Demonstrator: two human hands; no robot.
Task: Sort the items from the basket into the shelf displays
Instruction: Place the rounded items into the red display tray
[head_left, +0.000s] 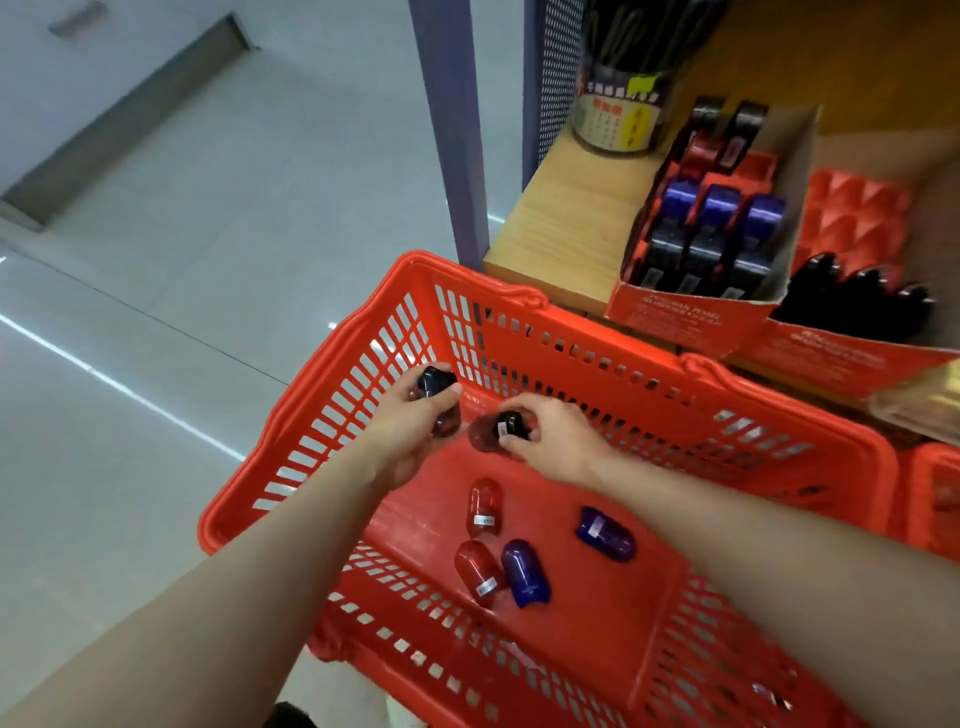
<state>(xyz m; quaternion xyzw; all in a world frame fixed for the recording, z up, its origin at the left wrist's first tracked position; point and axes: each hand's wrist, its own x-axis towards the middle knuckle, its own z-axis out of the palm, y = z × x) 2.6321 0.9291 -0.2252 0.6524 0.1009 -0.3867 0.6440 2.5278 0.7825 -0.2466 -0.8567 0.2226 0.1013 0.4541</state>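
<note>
Nearest, on the floor of the red slatted plastic basket (311, 447), lie two red sharpeners (484, 506) and two blue sharpeners (525, 571), small rounded capsules of glossy translucent plastic that are probably light, rigid and a bit slippery, best pinched across their short sides. Just beyond them the left hand (415, 431) grips a dark sharpener (435, 384) with curled fingers, while the right hand (550, 441) pinches a red-and-black sharpener (501, 428). Farther right, on the wooden shelf (561, 223), an open cardboard display box (691, 317) holds upright rows of the same pieces.
</note>
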